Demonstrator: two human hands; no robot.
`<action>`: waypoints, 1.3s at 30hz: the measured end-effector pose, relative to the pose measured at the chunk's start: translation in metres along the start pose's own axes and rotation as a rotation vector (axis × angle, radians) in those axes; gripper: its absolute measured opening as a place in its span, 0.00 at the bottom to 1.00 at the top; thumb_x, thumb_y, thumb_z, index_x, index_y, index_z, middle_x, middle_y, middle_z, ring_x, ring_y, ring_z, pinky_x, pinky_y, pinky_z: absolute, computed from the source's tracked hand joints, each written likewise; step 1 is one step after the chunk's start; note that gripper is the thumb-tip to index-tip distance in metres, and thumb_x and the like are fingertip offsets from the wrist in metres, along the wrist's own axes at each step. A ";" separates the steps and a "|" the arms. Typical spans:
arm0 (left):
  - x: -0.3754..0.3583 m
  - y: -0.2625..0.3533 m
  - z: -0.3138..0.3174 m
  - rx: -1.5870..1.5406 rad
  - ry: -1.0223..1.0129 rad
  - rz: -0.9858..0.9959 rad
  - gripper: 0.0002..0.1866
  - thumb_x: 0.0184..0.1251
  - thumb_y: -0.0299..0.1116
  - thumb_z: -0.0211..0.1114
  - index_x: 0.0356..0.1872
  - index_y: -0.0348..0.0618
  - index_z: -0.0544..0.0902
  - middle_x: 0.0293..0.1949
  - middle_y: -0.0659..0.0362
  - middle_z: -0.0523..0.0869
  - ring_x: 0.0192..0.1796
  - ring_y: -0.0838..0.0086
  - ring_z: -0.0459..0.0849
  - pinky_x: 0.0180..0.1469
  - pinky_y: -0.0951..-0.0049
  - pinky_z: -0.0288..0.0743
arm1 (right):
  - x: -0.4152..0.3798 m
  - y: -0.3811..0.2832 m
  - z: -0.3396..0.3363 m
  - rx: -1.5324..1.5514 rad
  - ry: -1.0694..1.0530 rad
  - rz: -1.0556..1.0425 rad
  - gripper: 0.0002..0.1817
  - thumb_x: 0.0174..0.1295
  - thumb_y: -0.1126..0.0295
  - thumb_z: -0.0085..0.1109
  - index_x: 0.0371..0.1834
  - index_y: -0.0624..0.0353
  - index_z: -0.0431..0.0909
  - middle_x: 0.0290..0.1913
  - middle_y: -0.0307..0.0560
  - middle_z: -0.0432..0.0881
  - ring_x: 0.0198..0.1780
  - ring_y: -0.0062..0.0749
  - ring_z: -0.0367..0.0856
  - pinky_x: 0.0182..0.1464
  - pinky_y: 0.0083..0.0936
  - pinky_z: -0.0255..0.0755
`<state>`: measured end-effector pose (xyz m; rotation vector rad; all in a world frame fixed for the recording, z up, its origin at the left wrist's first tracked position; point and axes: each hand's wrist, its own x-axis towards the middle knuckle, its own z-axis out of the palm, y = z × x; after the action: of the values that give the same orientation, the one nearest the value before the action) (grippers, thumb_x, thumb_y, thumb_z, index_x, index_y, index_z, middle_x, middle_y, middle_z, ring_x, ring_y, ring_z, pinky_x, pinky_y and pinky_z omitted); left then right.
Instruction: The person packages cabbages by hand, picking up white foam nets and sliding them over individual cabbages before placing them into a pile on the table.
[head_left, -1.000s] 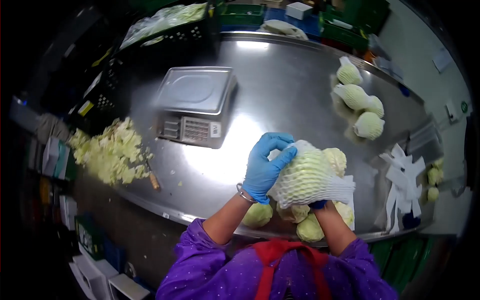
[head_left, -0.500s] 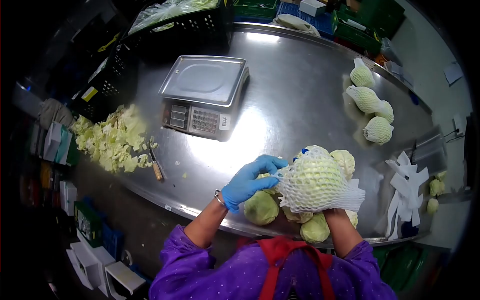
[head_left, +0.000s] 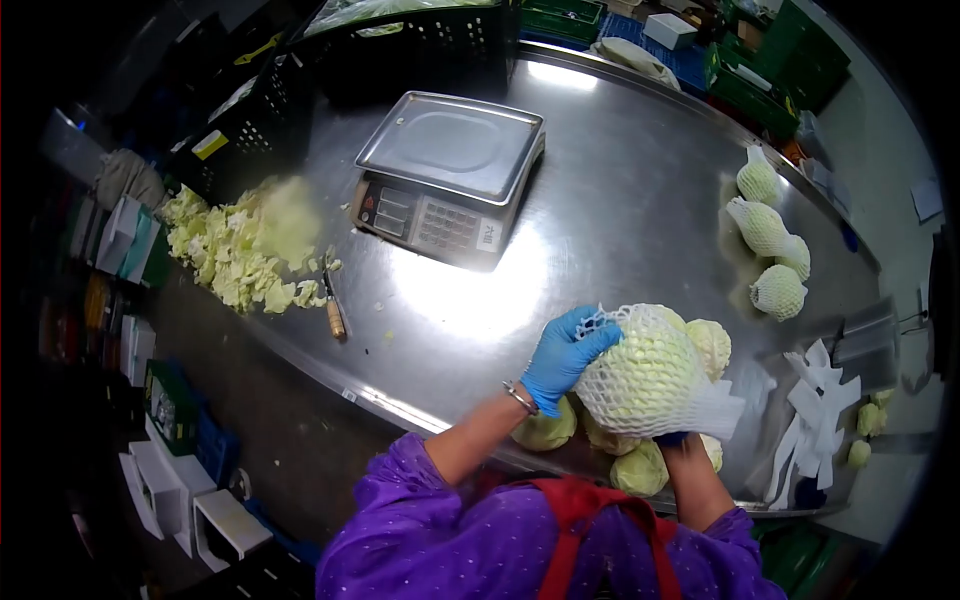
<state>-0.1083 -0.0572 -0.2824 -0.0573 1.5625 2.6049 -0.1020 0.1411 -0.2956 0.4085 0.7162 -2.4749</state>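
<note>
A pale green cabbage (head_left: 645, 372) sits inside a white foam net sleeve (head_left: 712, 410), above several bare cabbages on the steel table. My left hand (head_left: 565, 362), in a light blue glove, is closed on the open left edge of the sleeve. Under the netted cabbage is my right hand (head_left: 672, 438), in a darker blue glove; it holds the cabbage from below, and its fingers are hidden. Bare cabbages (head_left: 640, 470) lie beneath and around, one of them (head_left: 545, 428) below my left wrist and another (head_left: 709, 346) behind the net.
A digital scale (head_left: 450, 150) stands on the steel table (head_left: 610, 210). Trimmed leaves (head_left: 240, 245) and a wooden-handled knife (head_left: 335, 318) lie left. Netted cabbages (head_left: 778, 292) line the right side, with flat white foam sleeves (head_left: 815, 425) nearer. Dark crates (head_left: 410, 55) stand at the back left.
The net sleeve is drawn further over the cabbage's left side. Blue fingertips that showed behind the cabbage are now hidden. The whole view has shifted slightly.
</note>
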 end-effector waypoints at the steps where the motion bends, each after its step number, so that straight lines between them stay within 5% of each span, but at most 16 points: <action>1: 0.001 -0.003 0.003 -0.068 0.075 0.014 0.05 0.60 0.30 0.62 0.35 0.43 0.76 0.32 0.66 0.78 0.33 0.85 0.73 0.37 0.82 0.70 | 0.002 0.001 0.006 -0.003 -0.033 0.041 0.27 0.67 0.51 0.33 0.61 0.59 0.62 0.60 0.51 0.67 0.59 0.41 0.68 0.61 0.37 0.62; 3: 0.004 -0.007 0.008 -0.206 0.216 0.039 0.06 0.61 0.31 0.61 0.37 0.43 0.75 0.34 0.66 0.78 0.36 0.85 0.74 0.40 0.82 0.71 | 0.010 0.005 0.022 -0.008 -0.095 0.115 0.26 0.66 0.53 0.36 0.59 0.59 0.63 0.58 0.50 0.69 0.58 0.40 0.69 0.61 0.35 0.63; 6: 0.012 0.000 0.000 -0.681 -0.026 -0.210 0.18 0.69 0.43 0.46 0.49 0.40 0.71 0.44 0.54 0.78 0.45 0.70 0.78 0.52 0.71 0.71 | 0.015 -0.002 0.037 -0.004 -0.162 0.160 0.24 0.65 0.55 0.41 0.57 0.59 0.66 0.56 0.49 0.72 0.55 0.38 0.71 0.60 0.33 0.64; 8: 0.020 -0.015 -0.017 -0.935 -0.151 -0.461 0.25 0.70 0.47 0.37 0.56 0.37 0.67 0.52 0.47 0.74 0.53 0.61 0.75 0.58 0.65 0.68 | 0.022 -0.008 0.034 -0.262 0.012 0.072 0.19 0.61 0.61 0.51 0.52 0.59 0.70 0.49 0.43 0.76 0.50 0.29 0.74 0.56 0.25 0.66; 14: 0.005 -0.047 -0.028 -0.871 -0.341 -0.322 0.25 0.70 0.44 0.40 0.61 0.39 0.62 0.58 0.51 0.70 0.59 0.65 0.70 0.60 0.66 0.65 | 0.022 -0.001 0.052 -0.846 0.136 -0.223 0.11 0.57 0.61 0.57 0.34 0.57 0.76 0.30 0.36 0.75 0.34 0.19 0.69 0.37 0.17 0.62; 18: -0.008 -0.068 -0.030 -0.914 -0.157 -0.404 0.26 0.70 0.47 0.38 0.62 0.41 0.61 0.60 0.52 0.68 0.62 0.63 0.67 0.64 0.63 0.60 | 0.028 -0.012 0.041 -0.866 0.208 -0.268 0.10 0.59 0.63 0.55 0.32 0.59 0.73 0.29 0.38 0.74 0.30 0.20 0.69 0.33 0.20 0.65; 21: -0.019 -0.072 -0.033 -0.884 -0.082 -0.424 0.26 0.70 0.48 0.38 0.62 0.41 0.61 0.60 0.52 0.68 0.62 0.62 0.66 0.64 0.61 0.60 | 0.034 -0.020 0.050 -0.606 0.262 -0.220 0.06 0.60 0.69 0.53 0.30 0.59 0.71 0.30 0.39 0.76 0.33 0.20 0.73 0.38 0.20 0.69; 23: -0.018 -0.076 -0.033 -0.867 -0.050 -0.399 0.27 0.69 0.48 0.38 0.62 0.42 0.61 0.60 0.51 0.67 0.62 0.61 0.66 0.64 0.60 0.60 | 0.045 -0.028 0.025 -0.752 0.238 -0.199 0.08 0.62 0.65 0.50 0.32 0.59 0.70 0.28 0.39 0.74 0.31 0.23 0.75 0.36 0.21 0.71; 28: 0.032 -0.057 -0.036 -0.811 -0.116 -0.386 0.27 0.69 0.49 0.37 0.62 0.42 0.62 0.61 0.50 0.66 0.63 0.59 0.64 0.64 0.58 0.60 | 0.026 -0.042 0.006 -0.710 0.090 -0.158 0.27 0.62 0.56 0.52 0.62 0.54 0.60 0.53 0.40 0.71 0.52 0.25 0.72 0.47 0.19 0.67; 32: 0.088 -0.080 -0.051 -0.597 -0.182 -0.433 0.27 0.69 0.48 0.38 0.63 0.41 0.61 0.62 0.49 0.65 0.64 0.59 0.63 0.63 0.57 0.62 | 0.018 -0.064 0.006 -0.594 0.013 -0.271 0.34 0.61 0.60 0.55 0.68 0.50 0.52 0.60 0.43 0.65 0.56 0.19 0.67 0.47 0.16 0.67; 39: 0.103 -0.098 0.047 -0.566 -0.040 -0.463 0.30 0.65 0.57 0.39 0.59 0.48 0.66 0.58 0.55 0.70 0.60 0.61 0.69 0.61 0.57 0.63 | 0.025 -0.073 0.010 -1.117 -0.039 -0.821 0.43 0.54 0.57 0.62 0.69 0.57 0.48 0.66 0.51 0.57 0.65 0.37 0.58 0.61 0.27 0.59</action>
<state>-0.1993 0.0369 -0.3551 -0.3585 0.6474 2.5366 -0.1649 0.1781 -0.2685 -0.4446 2.3792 -2.1902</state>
